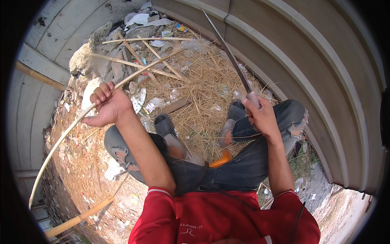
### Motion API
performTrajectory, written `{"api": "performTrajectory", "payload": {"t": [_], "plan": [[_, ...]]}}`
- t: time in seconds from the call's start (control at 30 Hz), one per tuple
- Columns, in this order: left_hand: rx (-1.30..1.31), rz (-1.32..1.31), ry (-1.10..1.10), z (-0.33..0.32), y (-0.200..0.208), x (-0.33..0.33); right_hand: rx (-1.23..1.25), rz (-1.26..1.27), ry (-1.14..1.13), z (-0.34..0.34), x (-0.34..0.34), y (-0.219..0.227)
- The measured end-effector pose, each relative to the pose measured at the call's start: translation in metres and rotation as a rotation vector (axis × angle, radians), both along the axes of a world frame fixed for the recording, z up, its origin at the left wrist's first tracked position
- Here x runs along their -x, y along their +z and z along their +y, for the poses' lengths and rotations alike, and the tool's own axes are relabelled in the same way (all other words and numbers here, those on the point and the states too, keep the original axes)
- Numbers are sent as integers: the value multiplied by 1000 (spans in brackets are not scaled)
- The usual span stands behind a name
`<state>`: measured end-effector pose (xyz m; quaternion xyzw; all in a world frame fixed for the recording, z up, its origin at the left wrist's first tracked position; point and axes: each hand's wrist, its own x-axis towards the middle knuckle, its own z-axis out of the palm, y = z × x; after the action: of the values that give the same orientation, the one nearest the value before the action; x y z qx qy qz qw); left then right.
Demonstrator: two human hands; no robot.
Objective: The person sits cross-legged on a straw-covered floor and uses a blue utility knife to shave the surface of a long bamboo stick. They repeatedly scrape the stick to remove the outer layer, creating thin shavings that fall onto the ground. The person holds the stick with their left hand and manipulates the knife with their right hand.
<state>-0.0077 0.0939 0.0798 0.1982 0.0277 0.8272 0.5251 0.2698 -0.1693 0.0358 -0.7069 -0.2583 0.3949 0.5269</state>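
Note:
My left hand [109, 105] is closed around a long, thin, pale bamboo strip [65, 132]. The strip bends down toward the lower left and runs up to the right over the ground. In my right hand [263, 116] is the handle of a long knife [232, 57] with a narrow dark blade. Its tip points up and to the left, away from my body. Blade and strip are apart. Between my feet and beyond them lie many thin straw-coloured shavings [199, 93].
Several loose bamboo strips [152, 72] cross each other beyond my left hand. Rocks [81, 59] and litter lie at the far left. A corrugated metal wall [292, 53] curves along the right. Under me shows an orange seat part [221, 158]. A bamboo pole [79, 216] lies lower left.

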Motion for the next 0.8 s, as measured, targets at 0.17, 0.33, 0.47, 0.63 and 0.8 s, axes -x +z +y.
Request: {"api": "performTrajectory", "payload": {"t": [0.17, 0.33, 0.47, 0.63, 0.8], "plan": [[-154, -158, -162, -55, 8, -15, -132, -357, -239, -95, -77, 57], [-1, -8, -333, -109, -31, -32, 93, -852, -379, -171, -115, 1], [128, 121, -553, -154, -54, -43, 338, -805, -417, -228, -99, -106], [326, 167, -728, -191, -90, -35, 544, -628, -510, -293, -25, -259], [525, 331, -709, -222, -93, -42, 812, -600, -622, -337, 35, -330]]}}
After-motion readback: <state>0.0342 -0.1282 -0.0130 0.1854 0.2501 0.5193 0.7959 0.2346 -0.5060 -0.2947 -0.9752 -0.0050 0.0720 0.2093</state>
